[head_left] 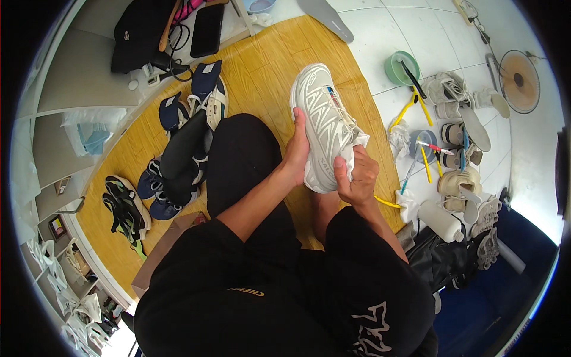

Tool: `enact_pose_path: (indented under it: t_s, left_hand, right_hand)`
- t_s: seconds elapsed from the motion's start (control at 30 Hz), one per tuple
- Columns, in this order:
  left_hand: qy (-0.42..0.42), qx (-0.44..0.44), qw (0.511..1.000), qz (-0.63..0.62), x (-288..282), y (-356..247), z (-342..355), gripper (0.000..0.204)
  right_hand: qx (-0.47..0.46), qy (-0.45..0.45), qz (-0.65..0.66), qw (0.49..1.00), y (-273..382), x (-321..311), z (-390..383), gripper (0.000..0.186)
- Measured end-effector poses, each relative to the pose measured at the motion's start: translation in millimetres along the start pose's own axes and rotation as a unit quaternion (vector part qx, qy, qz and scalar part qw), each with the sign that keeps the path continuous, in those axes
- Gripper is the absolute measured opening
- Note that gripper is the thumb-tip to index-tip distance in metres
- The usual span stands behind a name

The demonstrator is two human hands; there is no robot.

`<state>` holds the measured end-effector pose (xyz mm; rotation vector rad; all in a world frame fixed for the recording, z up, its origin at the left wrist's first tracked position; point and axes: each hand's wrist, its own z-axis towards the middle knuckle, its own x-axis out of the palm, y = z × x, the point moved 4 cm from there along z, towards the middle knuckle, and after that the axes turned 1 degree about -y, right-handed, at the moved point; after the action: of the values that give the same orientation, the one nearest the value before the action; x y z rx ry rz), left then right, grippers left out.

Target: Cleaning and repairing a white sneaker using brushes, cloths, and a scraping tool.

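Note:
A white lace-up sneaker [315, 119] is held upright in the middle of the view, toe toward the top, above my lap. My left hand [295, 152] grips its left side, thumb along the edge. My right hand [357, 175] is closed on a crumpled white cloth [361, 141], pressed against the lower right of the sneaker near the heel.
Dark shoes [166, 184] lie on the yellow wooden-pattern mat [262, 65] to my left, beside shelves [77, 35]. At right on white tiles [392, 18] are a green bowl [394, 66], brushes [424, 144], a white bottle [440, 220], several light shoes [457, 183] and a fan [517, 81].

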<state>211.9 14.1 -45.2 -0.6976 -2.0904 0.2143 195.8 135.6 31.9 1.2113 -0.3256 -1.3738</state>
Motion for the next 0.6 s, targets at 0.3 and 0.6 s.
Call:
enact_pose_path:
  t_s: [0.3,0.6]
  left_hand:
    - [-0.053,0.076,0.995,0.042,23,-5,-31,0.077]
    - [-0.048,0.099,0.992,0.059,26,-4,-32,0.076]
  right_hand:
    - [0.166,-0.066,0.08,0.981,-8,-16,-23,0.036]
    - [0.238,-0.138,0.073,0.959,-4,-14,-21,0.04]
